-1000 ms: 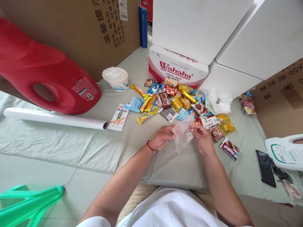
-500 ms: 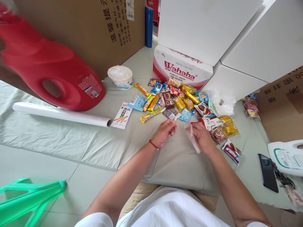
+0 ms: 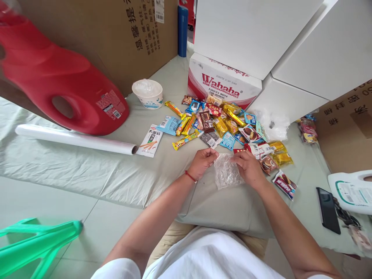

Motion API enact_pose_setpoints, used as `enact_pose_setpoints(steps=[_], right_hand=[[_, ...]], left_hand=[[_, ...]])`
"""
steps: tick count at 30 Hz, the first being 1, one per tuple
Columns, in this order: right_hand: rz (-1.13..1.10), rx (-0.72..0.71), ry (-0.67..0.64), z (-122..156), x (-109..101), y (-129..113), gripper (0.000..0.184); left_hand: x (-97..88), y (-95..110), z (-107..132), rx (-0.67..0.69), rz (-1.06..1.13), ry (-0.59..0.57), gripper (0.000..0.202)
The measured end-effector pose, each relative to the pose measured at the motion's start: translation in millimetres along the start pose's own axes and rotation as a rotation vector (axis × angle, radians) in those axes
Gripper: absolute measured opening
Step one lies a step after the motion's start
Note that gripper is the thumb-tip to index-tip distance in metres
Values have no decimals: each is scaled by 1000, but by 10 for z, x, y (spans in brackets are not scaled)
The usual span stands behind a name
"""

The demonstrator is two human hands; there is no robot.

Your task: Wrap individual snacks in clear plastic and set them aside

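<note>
**Item:** small clear crinkled plastic bag (image 3: pixel 227 175), limp on the pale green sheet (image 3: pixel 87 170) between the two hands. The left hand (image 3: pixel 203 162) pinches the bag's upper corner in its fingertips. The right hand (image 3: pixel 248 167) is closed on the opposite top edge.

**Contents:** none visible (the film is wrinkled, so something small could hide).

**Hazards, as judged:**
- The thin film could tear or slip free if the two pinches pull unevenly.
- The heap of wrapped snacks (image 3: pixel 221 124) lies just beyond the fingertips, so a knuckle could scatter it.

**Other containers:**
- White paper bowl (image 3: pixel 147 93), beyond and left of the left hand, covered with clear film; contents cannot be told.
- Red-and-white printed carton (image 3: pixel 223 83), beyond the heap, shut.
- Second crumpled clear bag (image 3: pixel 273 126), beyond the right hand; contents unclear.
- Large red plastic jug (image 3: pixel 58 89), well left of the left hand, on its side.
- White plastic jug (image 3: pixel 351 192), well right of the right hand.
</note>
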State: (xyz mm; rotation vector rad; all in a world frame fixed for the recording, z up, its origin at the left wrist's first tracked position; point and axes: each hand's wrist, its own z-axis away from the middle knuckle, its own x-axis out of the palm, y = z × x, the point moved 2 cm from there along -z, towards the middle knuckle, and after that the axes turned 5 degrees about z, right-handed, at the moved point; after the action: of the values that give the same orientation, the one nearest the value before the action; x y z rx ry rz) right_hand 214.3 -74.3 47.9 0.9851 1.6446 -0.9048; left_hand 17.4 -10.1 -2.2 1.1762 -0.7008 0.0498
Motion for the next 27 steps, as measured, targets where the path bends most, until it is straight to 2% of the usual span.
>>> enact_pose_setpoints(steps=[5, 9, 17, 22, 27], right_hand=[[-132, 28, 30, 63, -45, 74, 40], [-152, 54, 48, 81, -59, 117, 38], [-215, 99, 51, 76, -102, 177, 33], [-397, 212, 54, 112, -89, 191, 29], [-463, 420, 29, 167, -37, 230, 24]], left_hand=[[-8, 12, -3, -9, 29, 2, 39], [-10, 13, -1, -29, 51, -23, 34], [-35, -61, -41, 11, -118, 9, 40], [-56, -90, -69, 45, -148, 109, 39], [-55, -84, -59, 51, -115, 117, 37]])
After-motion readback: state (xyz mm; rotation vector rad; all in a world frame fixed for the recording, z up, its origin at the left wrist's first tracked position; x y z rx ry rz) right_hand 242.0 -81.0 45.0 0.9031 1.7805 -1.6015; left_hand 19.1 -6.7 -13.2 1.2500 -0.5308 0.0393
